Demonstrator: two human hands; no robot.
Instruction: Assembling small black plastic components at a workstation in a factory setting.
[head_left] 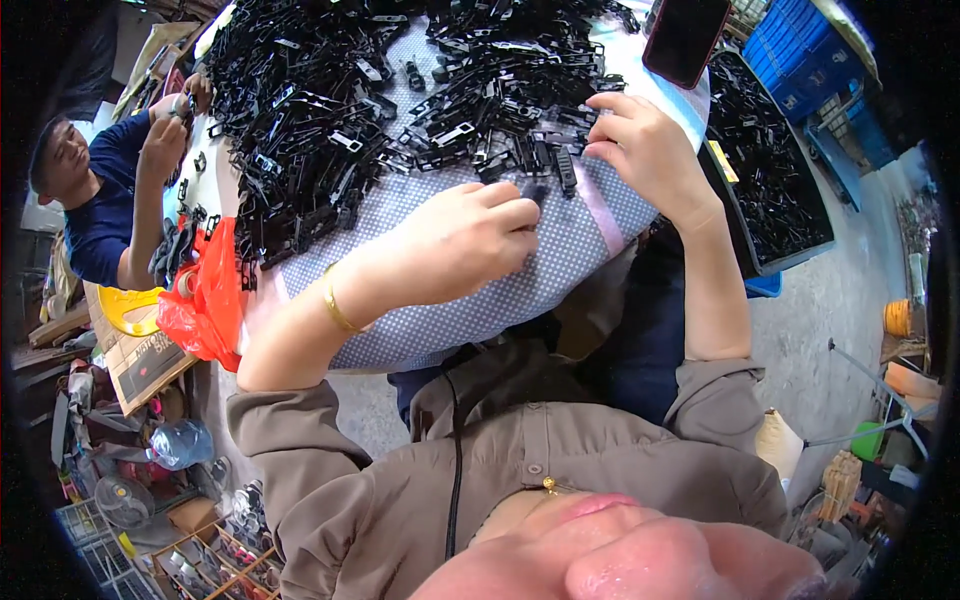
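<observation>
A large heap of small black plastic clip-like parts (300,120) covers much of a table with a grey patterned cloth (420,210). My left hand (470,240) is closed over the cloth in front of the heap, its fingers curled. A blurred dark piece (537,193) shows at its fingertips, probably one of the black parts. At the heap's right edge is my right hand (645,150), thumb and fingers apart, fingertips close to the parts. Just left of its thumb, one longer black part (566,170) lies on the cloth.
A phone (686,40) lies at the far right of the table. Beyond the right edge stands a black tray (822,235) full of similar parts, with blue crates (805,60) behind. At left are a red plastic bag (205,305) and a co-worker (105,200) handling something small.
</observation>
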